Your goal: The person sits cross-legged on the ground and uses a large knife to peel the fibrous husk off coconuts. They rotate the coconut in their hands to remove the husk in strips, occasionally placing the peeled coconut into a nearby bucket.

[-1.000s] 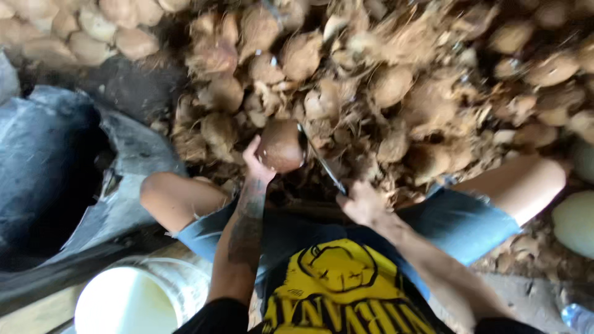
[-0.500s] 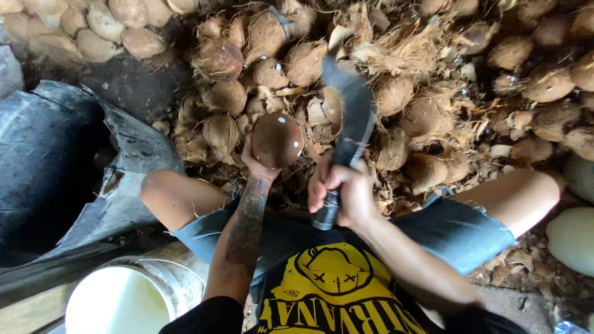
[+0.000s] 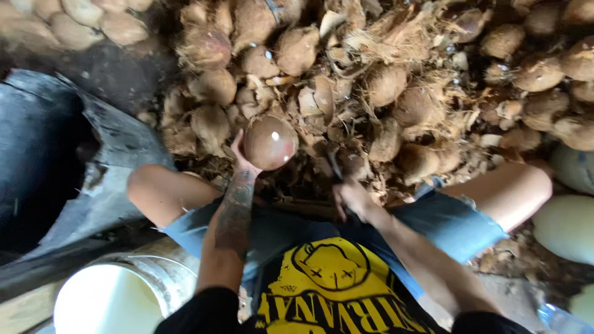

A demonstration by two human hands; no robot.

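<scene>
The left hand is cupping a smooth, hard-looking coconut from below, above the husk pile, likely heavy and slippery, while the right hand is closing around a knife handle.

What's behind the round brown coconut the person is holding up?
Behind the coconut in the left hand lies a heap of husked coconuts and loose husk fibres. The ground under the heap is covered, so it cannot be seen.
</scene>
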